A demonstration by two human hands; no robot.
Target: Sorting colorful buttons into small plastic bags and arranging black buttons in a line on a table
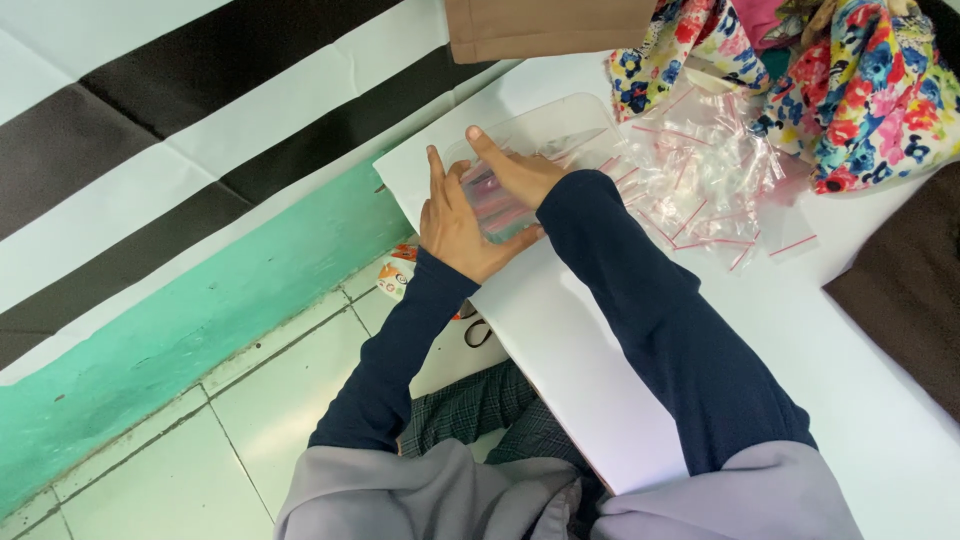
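Two hands: left hand [455, 225] | right hand [515, 170] | both pressing clear pink-striped zip bag [495, 205]

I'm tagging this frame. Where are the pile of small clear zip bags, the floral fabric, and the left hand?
pile of small clear zip bags [705, 180], head view, middle of the heap.
floral fabric [870, 95], head view, on its bunched folds.
left hand [455, 225], head view, back of the hand.
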